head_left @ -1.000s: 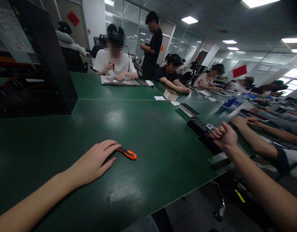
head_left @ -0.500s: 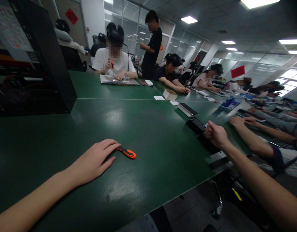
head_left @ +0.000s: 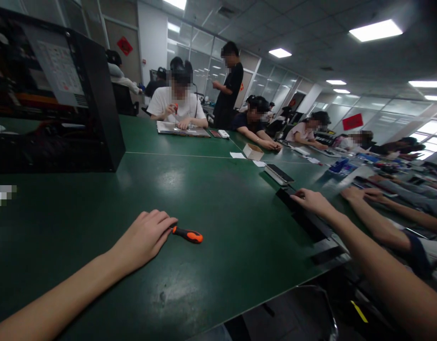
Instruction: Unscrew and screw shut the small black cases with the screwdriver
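Note:
My left hand (head_left: 147, 239) rests on the green table with its fingers curled over the shaft of a screwdriver (head_left: 188, 235). The orange and black handle sticks out to the right of the fingers, while the tip is hidden under the hand. Over at the right, my right hand (head_left: 313, 201) is pinched above a long black box-like piece (head_left: 311, 225) lying near the table edge. What is between those fingertips, if anything, is too small to make out. Just beyond them sits a white tray-like box with a dark top (head_left: 279, 174).
An open black computer case (head_left: 103, 104) stands at the left. A small open carton (head_left: 253, 152) and paper slips (head_left: 238, 155) lie farther back. Across the table a person (head_left: 179, 106) works on a flat panel. A neighbour's forearms (head_left: 375, 218) rest close at the right.
My right hand has lowered onto the black piece, from a raised fist to a pinch. The fingers of my left hand have closed in around the screwdriver shaft. The view has tipped up slightly.

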Demonstrator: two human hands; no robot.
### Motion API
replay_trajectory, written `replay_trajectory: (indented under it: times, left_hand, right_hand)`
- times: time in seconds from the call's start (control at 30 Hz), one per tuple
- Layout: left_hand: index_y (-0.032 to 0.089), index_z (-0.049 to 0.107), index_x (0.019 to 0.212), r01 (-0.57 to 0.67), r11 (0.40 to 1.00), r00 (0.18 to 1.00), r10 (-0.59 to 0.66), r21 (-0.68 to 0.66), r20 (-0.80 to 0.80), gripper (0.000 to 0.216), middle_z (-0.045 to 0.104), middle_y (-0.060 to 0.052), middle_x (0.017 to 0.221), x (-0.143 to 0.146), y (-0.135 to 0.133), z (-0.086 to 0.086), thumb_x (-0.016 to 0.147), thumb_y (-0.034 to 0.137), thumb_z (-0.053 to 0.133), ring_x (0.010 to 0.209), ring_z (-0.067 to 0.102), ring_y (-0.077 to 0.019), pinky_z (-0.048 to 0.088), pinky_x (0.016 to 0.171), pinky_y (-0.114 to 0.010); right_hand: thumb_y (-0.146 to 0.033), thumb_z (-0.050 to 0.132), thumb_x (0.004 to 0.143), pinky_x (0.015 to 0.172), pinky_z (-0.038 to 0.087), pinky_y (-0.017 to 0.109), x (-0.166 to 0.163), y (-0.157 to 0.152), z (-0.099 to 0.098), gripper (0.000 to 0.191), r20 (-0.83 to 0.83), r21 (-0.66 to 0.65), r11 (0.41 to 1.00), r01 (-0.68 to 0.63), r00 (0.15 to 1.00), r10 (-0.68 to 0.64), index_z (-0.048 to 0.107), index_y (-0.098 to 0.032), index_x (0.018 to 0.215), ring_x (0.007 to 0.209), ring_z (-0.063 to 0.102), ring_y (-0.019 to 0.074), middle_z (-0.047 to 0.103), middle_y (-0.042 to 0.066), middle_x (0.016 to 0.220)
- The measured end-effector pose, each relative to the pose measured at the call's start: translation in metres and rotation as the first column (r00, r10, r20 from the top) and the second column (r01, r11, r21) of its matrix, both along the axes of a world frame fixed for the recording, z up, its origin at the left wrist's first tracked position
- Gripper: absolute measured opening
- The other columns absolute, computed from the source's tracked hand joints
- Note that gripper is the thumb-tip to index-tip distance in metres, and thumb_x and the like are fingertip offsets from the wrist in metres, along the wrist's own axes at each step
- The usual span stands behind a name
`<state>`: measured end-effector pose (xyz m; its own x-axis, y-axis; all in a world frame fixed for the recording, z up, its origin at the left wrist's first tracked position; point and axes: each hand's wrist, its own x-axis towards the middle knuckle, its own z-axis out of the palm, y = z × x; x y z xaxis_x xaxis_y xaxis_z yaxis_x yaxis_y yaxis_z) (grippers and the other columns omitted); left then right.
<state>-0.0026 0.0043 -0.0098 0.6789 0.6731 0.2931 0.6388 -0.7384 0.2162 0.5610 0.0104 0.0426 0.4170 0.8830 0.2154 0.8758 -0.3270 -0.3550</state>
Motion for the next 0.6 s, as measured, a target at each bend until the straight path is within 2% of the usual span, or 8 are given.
replay_trajectory:
  times: [0.07, 0.17, 0.27, 0.33, 0.4, 0.5, 0.53, 0.6]
  left_hand:
    - [0.021, 0.070, 0.112, 0.000, 1.000, 1.000, 0.000, 0.000, -0.009, 0.032, 0.071, -0.009, 0.101, 0.000, 0.000, 0.001, 0.103, 0.027, 0.039, 0.090, 0.065, -0.0257, 0.049, 0.079, -0.039]
    - [0.020, 0.070, 0.104, -0.028, 1.000, 0.999, 0.028, -0.013, -0.023, 0.035, 0.071, -0.008, 0.093, 0.000, 0.000, 0.002, 0.105, 0.029, 0.037, 0.086, 0.065, -0.0260, 0.048, 0.078, -0.039]
    - [0.019, 0.069, 0.095, -0.093, 0.995, 0.996, 0.093, -0.043, -0.005, 0.038, 0.072, -0.008, 0.087, 0.000, 0.000, 0.001, 0.106, 0.032, 0.034, 0.079, 0.067, -0.0256, 0.049, 0.074, -0.038]
    - [0.020, 0.067, 0.094, -0.148, 0.985, 0.987, 0.154, -0.093, 0.053, 0.038, 0.071, -0.006, 0.081, -0.001, -0.001, 0.000, 0.106, 0.033, 0.033, 0.072, 0.067, -0.0241, 0.048, 0.069, -0.035]
    - [0.020, 0.065, 0.095, -0.173, 0.973, 0.968, 0.196, -0.152, 0.156, 0.036, 0.069, -0.003, 0.077, 0.000, -0.004, 0.000, 0.106, 0.034, 0.033, 0.069, 0.067, -0.0223, 0.048, 0.065, -0.032]
    - [0.021, 0.063, 0.102, -0.132, 0.977, 0.917, 0.185, -0.167, 0.354, 0.030, 0.070, -0.002, 0.082, 0.002, -0.008, 0.001, 0.105, 0.033, 0.036, 0.071, 0.069, -0.0193, 0.050, 0.067, -0.029]
    - [0.021, 0.063, 0.105, -0.129, 0.980, 0.898, 0.179, -0.150, 0.401, 0.027, 0.071, -0.002, 0.085, 0.002, -0.009, 0.002, 0.105, 0.031, 0.038, 0.072, 0.069, -0.0188, 0.051, 0.068, -0.028]
    - [0.021, 0.063, 0.109, -0.119, 0.987, 0.872, 0.158, -0.111, 0.463, 0.023, 0.073, -0.003, 0.091, 0.003, -0.010, 0.003, 0.103, 0.027, 0.041, 0.077, 0.070, -0.0183, 0.052, 0.069, -0.026]
  right_hand:
    - [-0.039, 0.070, 0.080, 0.067, 0.043, 0.036, -0.011, 0.010, -0.002, 0.024, 0.076, -0.090, 0.996, -0.023, 0.997, 0.029, 0.063, -0.020, 0.067, 0.065, 0.063, 0.0261, 0.066, 0.008, 0.062]
    - [-0.030, 0.063, 0.087, 0.071, 0.046, 0.036, -0.044, 0.021, -0.008, 0.015, 0.167, -0.166, 0.984, -0.071, 0.981, 0.099, 0.067, -0.017, 0.082, 0.075, 0.068, 0.0282, 0.072, 0.014, 0.076]
    - [-0.030, 0.052, 0.097, 0.076, 0.048, 0.036, -0.099, 0.024, -0.015, 0.023, 0.221, -0.190, 0.966, -0.176, 0.951, 0.217, 0.066, -0.013, 0.104, 0.085, 0.070, 0.0282, 0.073, 0.018, 0.093]
    - [-0.031, 0.048, 0.100, 0.079, 0.050, 0.036, -0.146, 0.022, -0.019, 0.027, 0.231, -0.188, 0.937, -0.294, 0.914, 0.333, 0.062, -0.012, 0.113, 0.090, 0.070, 0.0282, 0.073, 0.019, 0.100]
    - [-0.033, 0.049, 0.100, 0.084, 0.050, 0.035, -0.196, 0.017, -0.023, 0.029, 0.223, -0.177, 0.881, -0.439, 0.854, 0.471, 0.060, -0.014, 0.120, 0.098, 0.069, 0.0268, 0.070, 0.018, 0.115]
    - [-0.037, 0.047, 0.102, 0.094, 0.050, 0.033, -0.264, 0.008, -0.030, 0.035, 0.203, -0.136, 0.778, -0.613, 0.751, 0.628, 0.059, -0.017, 0.127, 0.109, 0.066, 0.0245, 0.065, 0.015, 0.129]
    - [-0.039, 0.047, 0.102, 0.096, 0.049, 0.033, -0.284, 0.004, -0.034, 0.037, 0.187, -0.106, 0.721, -0.684, 0.699, 0.690, 0.059, -0.017, 0.129, 0.113, 0.064, 0.0243, 0.065, 0.015, 0.129]
    - [-0.047, 0.052, 0.099, 0.098, 0.049, 0.037, -0.315, -0.005, -0.043, 0.043, 0.121, 0.036, 0.538, -0.842, 0.538, 0.834, 0.061, -0.016, 0.129, 0.113, 0.063, 0.0268, 0.066, 0.015, 0.126]
